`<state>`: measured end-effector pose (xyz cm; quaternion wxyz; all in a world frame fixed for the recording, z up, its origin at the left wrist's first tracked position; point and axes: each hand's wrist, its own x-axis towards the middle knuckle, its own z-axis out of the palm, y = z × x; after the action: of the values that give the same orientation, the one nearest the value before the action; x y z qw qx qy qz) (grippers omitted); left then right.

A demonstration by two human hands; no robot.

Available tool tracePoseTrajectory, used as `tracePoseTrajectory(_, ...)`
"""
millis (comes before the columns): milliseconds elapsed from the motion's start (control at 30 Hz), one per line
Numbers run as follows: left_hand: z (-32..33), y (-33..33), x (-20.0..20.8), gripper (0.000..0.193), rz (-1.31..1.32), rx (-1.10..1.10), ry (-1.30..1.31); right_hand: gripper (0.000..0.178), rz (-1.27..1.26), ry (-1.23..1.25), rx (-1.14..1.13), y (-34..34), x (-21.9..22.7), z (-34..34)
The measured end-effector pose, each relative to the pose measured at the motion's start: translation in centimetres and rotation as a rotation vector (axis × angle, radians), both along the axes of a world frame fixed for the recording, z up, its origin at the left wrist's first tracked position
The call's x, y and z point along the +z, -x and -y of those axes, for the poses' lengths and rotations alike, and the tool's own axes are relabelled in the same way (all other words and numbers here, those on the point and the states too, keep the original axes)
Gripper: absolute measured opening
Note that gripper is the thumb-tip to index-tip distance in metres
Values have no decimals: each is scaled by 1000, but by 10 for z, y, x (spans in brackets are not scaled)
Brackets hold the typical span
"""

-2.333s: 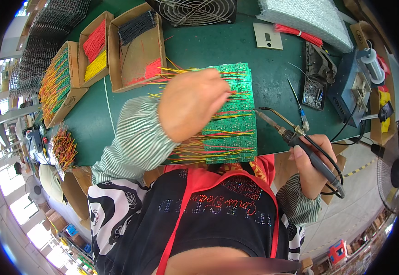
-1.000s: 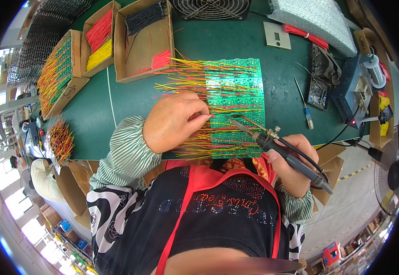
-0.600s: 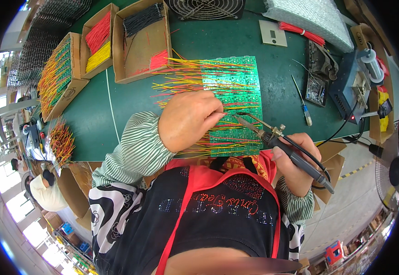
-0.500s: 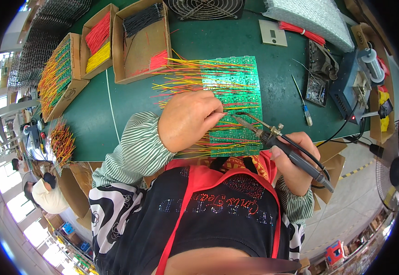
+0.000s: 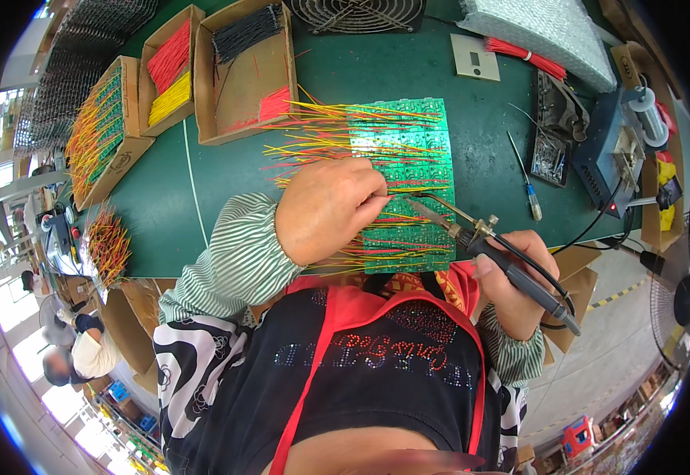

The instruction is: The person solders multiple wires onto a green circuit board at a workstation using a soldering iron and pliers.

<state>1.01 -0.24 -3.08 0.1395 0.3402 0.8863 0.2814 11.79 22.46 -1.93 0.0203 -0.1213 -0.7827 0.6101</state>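
My right hand (image 5: 511, 277) is closed around a soldering iron (image 5: 505, 265) with a thin black solder-feed tube fixed along it. The iron's tip points left and lies close over a green circuit board panel (image 5: 412, 170). My left hand (image 5: 333, 207) rests palm-down over the panel's left side, thumb and forefinger pinched on the end of a thin red wire (image 5: 390, 197) just left of the tip. Many red and yellow wires (image 5: 313, 146) stick out leftward from the panel in rows. My left hand hides part of them.
Cardboard boxes of cut wires (image 5: 242, 103) stand at the back left, beside a wire bundle (image 5: 110, 249). To the right are a screwdriver (image 5: 532, 194), a metal tray (image 5: 551, 154) and a blue soldering station (image 5: 608, 154). A fan (image 5: 357, 12) stands at the back.
The soldering iron and my right hand have shifted very slightly to the right. My left hand keeps its pinch almost in place. A person in the far left background has changed posture.
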Motion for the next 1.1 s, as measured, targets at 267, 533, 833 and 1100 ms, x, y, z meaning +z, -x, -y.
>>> tracePoseTrajectory(267,0,1,22,9,-172,21,-31,20,-22,-107,-11,-5,6,-7)
tracePoseTrajectory(533,-20,2,4,10,-85,-53,-1,20,36,-34,-96,-9,2,-11)
tracePoseTrajectory(833,-24,3,0,11,-58,-43,1,20,3,-119,-16,-1,4,-11)
tracePoseTrajectory(1100,-24,1,-2,11,-70,-43,-1,20,37,-41,-79,-6,0,-13)
